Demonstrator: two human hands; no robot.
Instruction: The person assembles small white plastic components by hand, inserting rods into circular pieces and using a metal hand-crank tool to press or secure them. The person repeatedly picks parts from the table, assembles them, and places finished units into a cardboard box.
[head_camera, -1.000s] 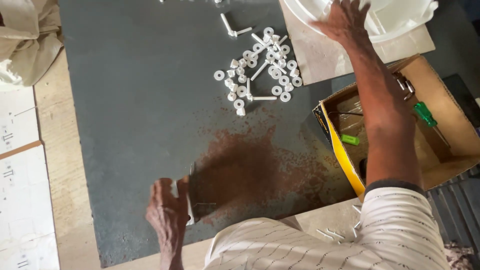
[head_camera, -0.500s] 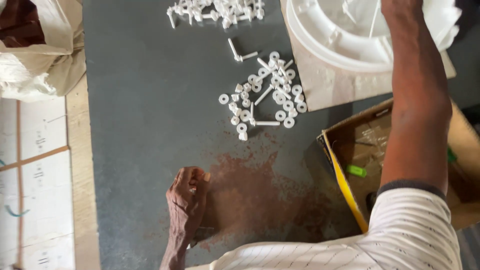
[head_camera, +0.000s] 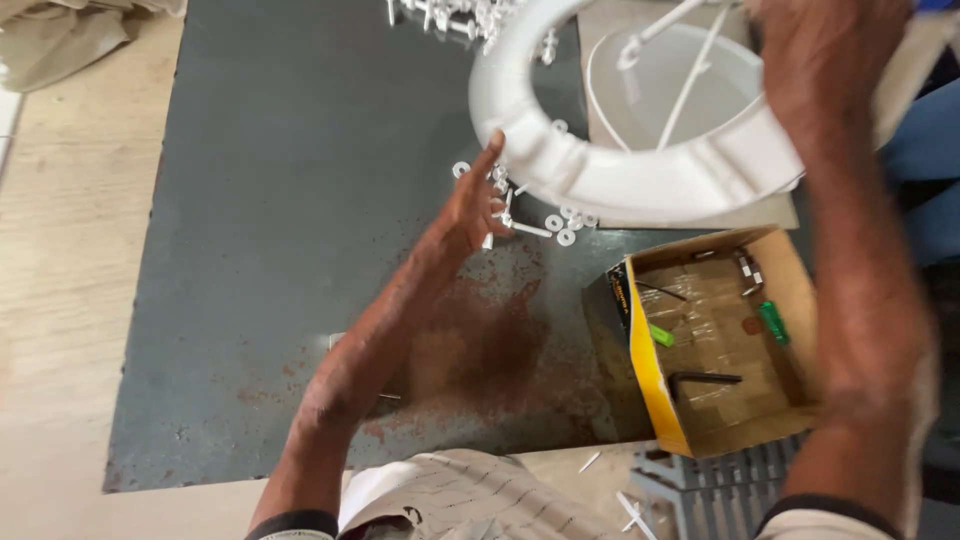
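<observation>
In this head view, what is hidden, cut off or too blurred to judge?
- Right hand: motion-blurred and cut by the top edge; its grip on the white ring is unclear.
- Pile of small white parts: partly hidden by the ring and left hand.
- Cardboard box: right side hidden by the right forearm.

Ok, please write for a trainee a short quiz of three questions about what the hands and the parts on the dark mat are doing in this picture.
1. True or false: the right hand holds the white ring-shaped part up above the mat.
2. What is the left hand reaching for?
A. the green-handled tool in the box
B. the small white washers and screws
C. the cloth at the top left
3. Fill in: the cardboard box has a ___ coloured side wall.

Key: 1 true; 2 B, the small white washers and screws; 3 yellow.
</observation>
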